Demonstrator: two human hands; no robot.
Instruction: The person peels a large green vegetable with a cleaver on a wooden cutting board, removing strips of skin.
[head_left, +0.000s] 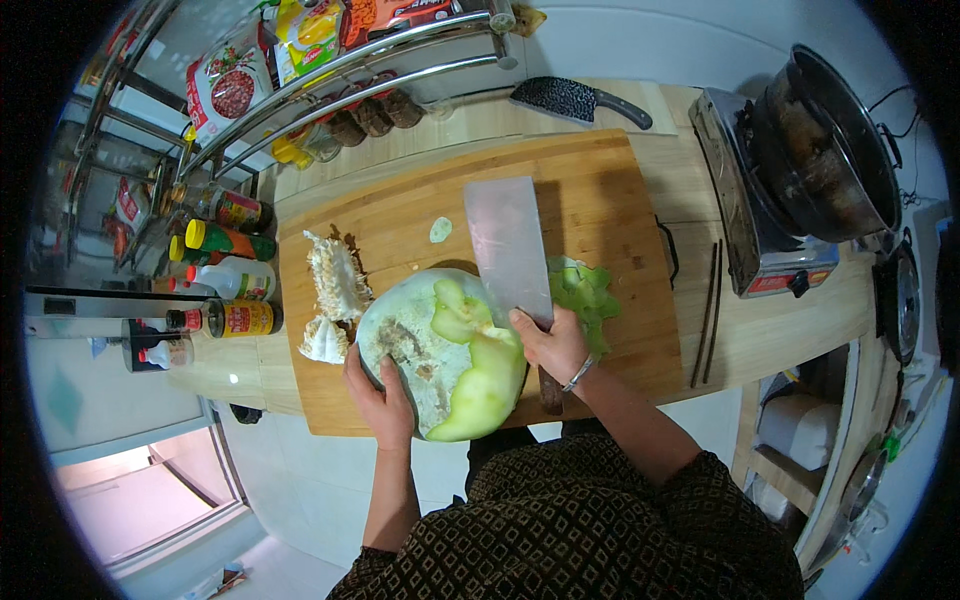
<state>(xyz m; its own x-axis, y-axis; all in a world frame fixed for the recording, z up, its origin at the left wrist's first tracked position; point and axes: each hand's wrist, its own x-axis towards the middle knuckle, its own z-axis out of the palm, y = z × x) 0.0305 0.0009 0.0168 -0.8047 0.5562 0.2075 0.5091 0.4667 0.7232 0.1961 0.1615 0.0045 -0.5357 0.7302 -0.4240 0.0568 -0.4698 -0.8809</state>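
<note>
A large winter melon rests on a wooden cutting board, its right side pared to pale green flesh. My left hand presses against the melon's lower left side. My right hand grips a broad cleaver, whose blade stands upright along the melon's upper right edge. Cut green peel lies to the right of the blade. Left of the melon are seedy white pith pieces, and a small round peel slice sits above it.
A second dark-bladed cleaver lies behind the board. Chopsticks and a gas stove bearing a large pot are at the right. Sauce bottles line the left, below a metal rack.
</note>
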